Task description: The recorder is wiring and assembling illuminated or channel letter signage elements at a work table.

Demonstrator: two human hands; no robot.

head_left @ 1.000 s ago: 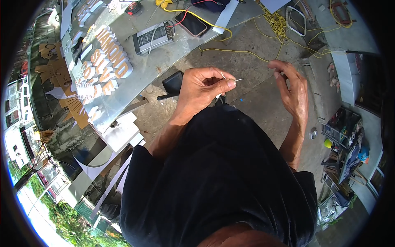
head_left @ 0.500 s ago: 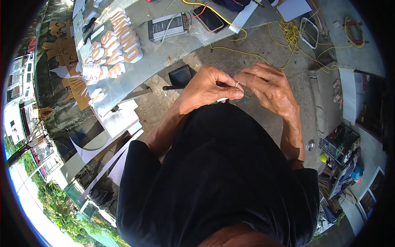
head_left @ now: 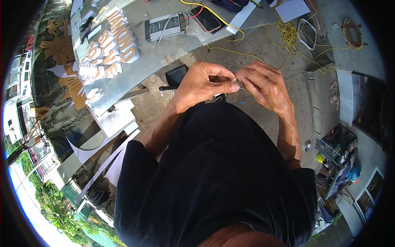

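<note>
The long grey worktable (head_left: 173,49) curves across the upper left, its near edge running down and to the left and leaving a stretch of bare concrete floor (head_left: 263,45) open between it and the person's black shirt (head_left: 214,173). On the table lie a row of cut-out sign letters (head_left: 111,41), a ribbed metal box (head_left: 164,25) and a phone (head_left: 206,18), while a yellow cord (head_left: 288,37) trails loose over the floor to the upper right. A small black box (head_left: 176,75) sits on the floor just past the left hand (head_left: 203,82). Both hands meet in front of the chest, well clear of the table edge. The left hand is closed, thumb and forefinger pinched on a thin pale wire (head_left: 238,82), whose short visible length runs roughly left to right between the two hands. The right hand (head_left: 263,84) has its fingers curled in and its fingertips pressed to the same wire from the other side. A second ago the hands were apart, the right one raised off to the side; half a second ago they had drawn close, and now they touch.
</note>
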